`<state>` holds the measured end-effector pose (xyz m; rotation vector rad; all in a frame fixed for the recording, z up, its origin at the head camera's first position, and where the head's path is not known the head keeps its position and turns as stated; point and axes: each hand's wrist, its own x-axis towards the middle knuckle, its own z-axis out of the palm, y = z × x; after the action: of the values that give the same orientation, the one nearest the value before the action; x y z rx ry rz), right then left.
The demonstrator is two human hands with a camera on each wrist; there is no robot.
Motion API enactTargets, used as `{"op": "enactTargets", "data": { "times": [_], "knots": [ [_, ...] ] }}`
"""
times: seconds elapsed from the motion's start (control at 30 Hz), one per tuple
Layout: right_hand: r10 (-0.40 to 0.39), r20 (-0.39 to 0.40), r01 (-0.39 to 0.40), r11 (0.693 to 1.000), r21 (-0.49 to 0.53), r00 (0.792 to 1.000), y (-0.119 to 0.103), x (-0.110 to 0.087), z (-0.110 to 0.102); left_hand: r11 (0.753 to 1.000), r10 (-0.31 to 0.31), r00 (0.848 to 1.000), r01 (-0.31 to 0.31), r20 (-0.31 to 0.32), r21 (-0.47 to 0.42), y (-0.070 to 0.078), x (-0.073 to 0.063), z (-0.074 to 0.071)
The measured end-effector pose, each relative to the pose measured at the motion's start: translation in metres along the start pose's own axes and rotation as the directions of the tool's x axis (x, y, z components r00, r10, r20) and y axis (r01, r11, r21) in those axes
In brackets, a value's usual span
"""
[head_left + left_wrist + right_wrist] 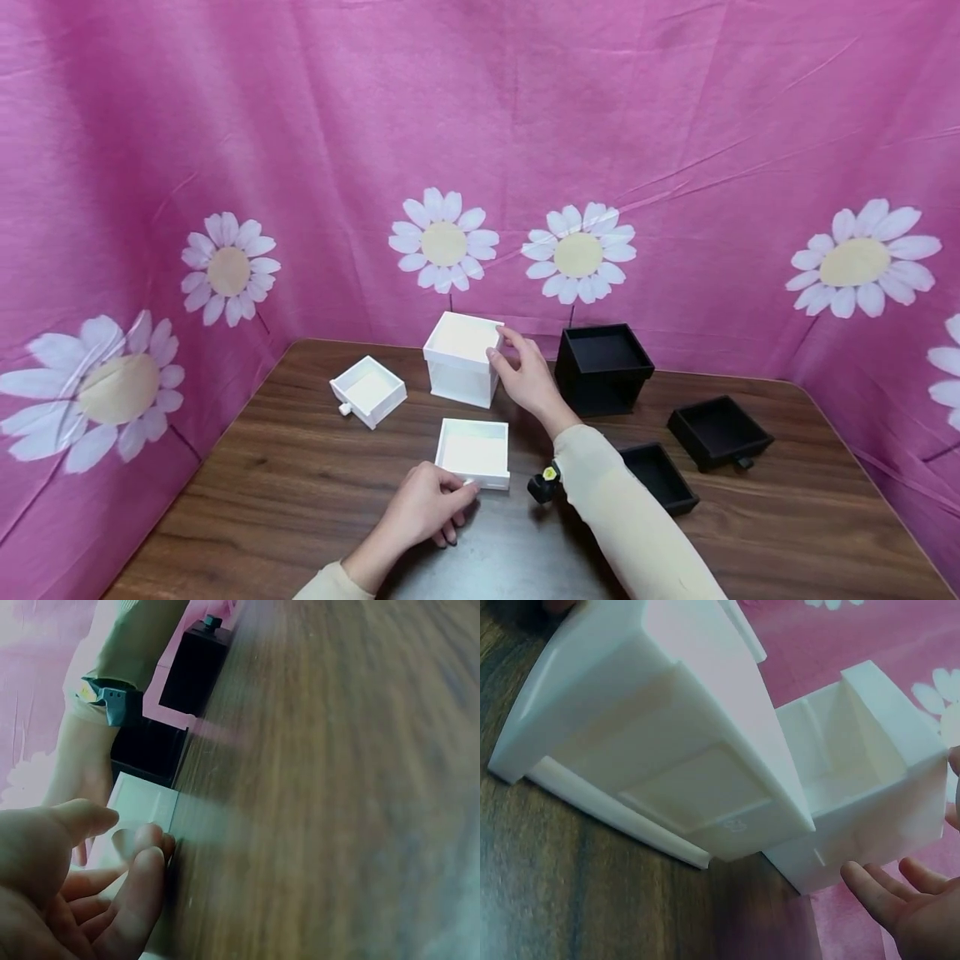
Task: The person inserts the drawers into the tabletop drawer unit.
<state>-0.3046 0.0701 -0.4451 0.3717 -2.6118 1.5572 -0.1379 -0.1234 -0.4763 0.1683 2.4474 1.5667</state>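
My left hand point(431, 504) is at the front of a small white drawer point(472, 450), thumb and fingers around its round knob point(124, 844). Behind that drawer stands a white box point(461, 367) with an open front. At the box's right side is my right hand point(525, 379), its thumb near the front edge and fingers by the upper corner. In the right wrist view its fingers point(870, 889) lie straight and spread beside the box wall. The white drawer point(712, 772) looms large there, in front of the box's opening.
Another white drawer point(369, 390) with a knob lies to the left. To the right stand a black box point(603, 367) and two black drawers, one point(720, 429) farther out and one point(660, 477) partly behind my right sleeve. Pink flowered cloth point(510, 125) hangs around the wooden table point(300, 467).
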Motion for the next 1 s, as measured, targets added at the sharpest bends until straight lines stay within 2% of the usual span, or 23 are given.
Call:
{"op": "enactTargets", "data": {
  "times": [0.33, 0.67, 0.83, 1.0],
  "knots": [
    [0.013, -0.022, -0.012, 0.999, 0.048, 1.0, 0.004, 0.004, 0.005, 1.0, 0.001, 1.0, -0.001, -0.012, 0.007, 0.005, 0.003, 0.003],
    [0.049, 0.002, -0.049, 0.994, 0.097, 0.999, 0.001, 0.005, 0.006, 0.999, 0.037, 0.997, -0.035, -0.071, 0.036, 0.0, 0.002, -0.004],
    [0.049, -0.004, -0.048, 0.994, 0.099, 0.999, 0.001, 0.006, 0.006, 0.998, 0.053, 0.994, -0.052, -0.097, 0.019, -0.001, 0.001, -0.007],
    [0.055, -0.008, -0.054, 0.994, 0.1, 0.998, 0.002, 0.006, 0.007, 0.999, 0.038, 0.992, -0.042, -0.117, -0.033, -0.001, 0.004, -0.01]
  ]
}}
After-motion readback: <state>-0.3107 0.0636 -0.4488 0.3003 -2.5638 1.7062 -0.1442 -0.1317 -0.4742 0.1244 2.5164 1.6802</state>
